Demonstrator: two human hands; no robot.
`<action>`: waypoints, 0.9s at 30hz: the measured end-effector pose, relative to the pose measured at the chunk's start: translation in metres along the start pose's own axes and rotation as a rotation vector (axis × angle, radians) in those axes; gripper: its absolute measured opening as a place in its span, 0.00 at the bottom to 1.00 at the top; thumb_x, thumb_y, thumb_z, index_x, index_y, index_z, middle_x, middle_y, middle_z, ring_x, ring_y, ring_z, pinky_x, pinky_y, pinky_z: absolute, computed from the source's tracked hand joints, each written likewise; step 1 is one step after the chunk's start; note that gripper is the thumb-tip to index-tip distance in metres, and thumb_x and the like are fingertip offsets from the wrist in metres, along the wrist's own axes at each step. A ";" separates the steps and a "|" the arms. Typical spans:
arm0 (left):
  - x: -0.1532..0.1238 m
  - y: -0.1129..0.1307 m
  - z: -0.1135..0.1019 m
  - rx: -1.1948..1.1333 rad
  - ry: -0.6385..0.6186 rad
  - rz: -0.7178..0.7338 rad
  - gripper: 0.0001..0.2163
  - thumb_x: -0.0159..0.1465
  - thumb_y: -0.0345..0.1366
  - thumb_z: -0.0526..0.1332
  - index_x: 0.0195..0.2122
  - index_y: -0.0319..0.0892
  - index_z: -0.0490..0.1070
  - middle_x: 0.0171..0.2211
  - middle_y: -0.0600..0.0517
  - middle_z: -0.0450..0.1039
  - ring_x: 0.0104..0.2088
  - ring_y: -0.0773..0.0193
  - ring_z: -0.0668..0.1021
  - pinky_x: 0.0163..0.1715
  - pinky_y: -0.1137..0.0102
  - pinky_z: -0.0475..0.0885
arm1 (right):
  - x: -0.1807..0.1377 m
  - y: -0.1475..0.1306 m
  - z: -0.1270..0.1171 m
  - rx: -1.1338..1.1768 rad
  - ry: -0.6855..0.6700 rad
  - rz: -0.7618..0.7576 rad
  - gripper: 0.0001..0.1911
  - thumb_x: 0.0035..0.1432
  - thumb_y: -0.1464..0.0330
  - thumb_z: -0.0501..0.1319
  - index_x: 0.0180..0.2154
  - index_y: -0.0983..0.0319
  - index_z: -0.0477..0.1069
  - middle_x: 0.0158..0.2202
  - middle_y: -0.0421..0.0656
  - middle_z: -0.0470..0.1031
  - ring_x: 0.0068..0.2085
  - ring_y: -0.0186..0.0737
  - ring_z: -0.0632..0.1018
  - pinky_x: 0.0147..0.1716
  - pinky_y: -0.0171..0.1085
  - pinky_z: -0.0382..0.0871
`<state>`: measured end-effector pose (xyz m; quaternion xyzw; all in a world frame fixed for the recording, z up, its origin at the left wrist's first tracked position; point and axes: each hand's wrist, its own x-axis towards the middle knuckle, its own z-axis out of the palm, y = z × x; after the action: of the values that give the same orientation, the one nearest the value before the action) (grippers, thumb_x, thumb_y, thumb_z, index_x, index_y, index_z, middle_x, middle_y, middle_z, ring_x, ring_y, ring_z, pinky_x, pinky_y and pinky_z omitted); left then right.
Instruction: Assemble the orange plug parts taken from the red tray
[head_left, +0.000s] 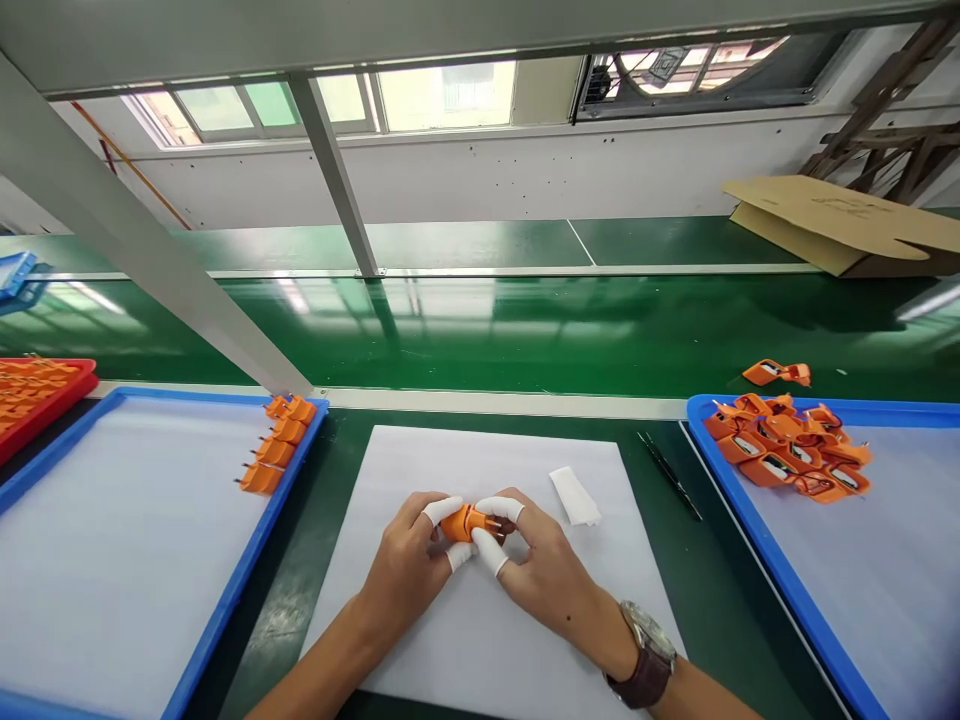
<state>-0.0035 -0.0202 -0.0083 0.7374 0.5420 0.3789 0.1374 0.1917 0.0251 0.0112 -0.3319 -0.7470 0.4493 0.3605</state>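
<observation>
Over a white paper sheet (480,640), both hands grip one small orange plastic plug housing (459,523) with metal pins on its right side. My left hand (409,555) pinches its left end between thumb and index finger. My right hand (544,560) holds the pin end the same way. White finger cots cover the gripping fingertips, and a watch (646,650) is on the right wrist. A folded white cloth or tissue (575,496) lies on the paper just beyond the right hand.
At left, a blue-rimmed tray (225,590) holds a row of orange plugs (276,450); a red tray (86,380) sits farther left. At right, another blue-rimmed tray (795,620) holds piled orange parts (787,445). Black tweezers (671,477) lie beside it. A metal post (150,230) rises at left.
</observation>
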 end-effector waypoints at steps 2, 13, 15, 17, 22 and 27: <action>0.001 0.001 0.001 -0.013 -0.009 -0.015 0.24 0.59 0.24 0.67 0.54 0.47 0.65 0.45 0.48 0.72 0.38 0.63 0.78 0.33 0.69 0.78 | 0.001 0.002 -0.002 -0.008 -0.051 0.020 0.14 0.63 0.75 0.56 0.49 0.56 0.67 0.41 0.42 0.71 0.35 0.37 0.71 0.34 0.39 0.71; 0.003 -0.002 0.003 -0.039 0.004 0.037 0.21 0.61 0.24 0.66 0.53 0.44 0.65 0.45 0.47 0.73 0.42 0.61 0.79 0.38 0.68 0.79 | 0.003 0.008 0.000 -0.012 -0.061 0.073 0.11 0.64 0.73 0.56 0.47 0.56 0.67 0.43 0.43 0.72 0.35 0.38 0.74 0.33 0.39 0.71; 0.002 -0.002 0.005 -0.029 0.006 0.044 0.20 0.61 0.23 0.65 0.53 0.43 0.65 0.45 0.47 0.72 0.42 0.61 0.78 0.38 0.67 0.79 | 0.002 0.009 0.000 -0.016 -0.076 0.078 0.11 0.64 0.73 0.57 0.47 0.56 0.67 0.42 0.43 0.72 0.35 0.38 0.74 0.33 0.40 0.72; 0.002 -0.003 0.006 -0.022 0.006 0.047 0.19 0.62 0.24 0.65 0.53 0.42 0.65 0.44 0.46 0.72 0.42 0.61 0.78 0.38 0.66 0.79 | 0.002 0.009 0.000 -0.013 -0.090 0.088 0.12 0.64 0.74 0.57 0.48 0.56 0.68 0.42 0.43 0.72 0.35 0.38 0.74 0.34 0.40 0.72; 0.002 -0.002 0.008 -0.026 0.017 0.041 0.18 0.62 0.23 0.64 0.52 0.43 0.65 0.44 0.46 0.71 0.41 0.60 0.78 0.36 0.65 0.79 | 0.006 0.010 -0.003 0.081 -0.119 0.107 0.12 0.64 0.74 0.57 0.48 0.55 0.68 0.43 0.42 0.72 0.38 0.39 0.74 0.36 0.40 0.72; 0.003 0.000 0.009 -0.005 0.030 0.047 0.19 0.63 0.24 0.64 0.53 0.43 0.65 0.43 0.46 0.71 0.41 0.60 0.77 0.36 0.65 0.78 | 0.010 0.012 0.000 0.167 -0.125 0.165 0.10 0.63 0.73 0.58 0.46 0.56 0.70 0.41 0.41 0.72 0.37 0.37 0.74 0.34 0.38 0.71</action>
<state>0.0030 -0.0157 -0.0137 0.7439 0.5254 0.3945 0.1223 0.1891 0.0376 0.0024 -0.3324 -0.6984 0.5576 0.3015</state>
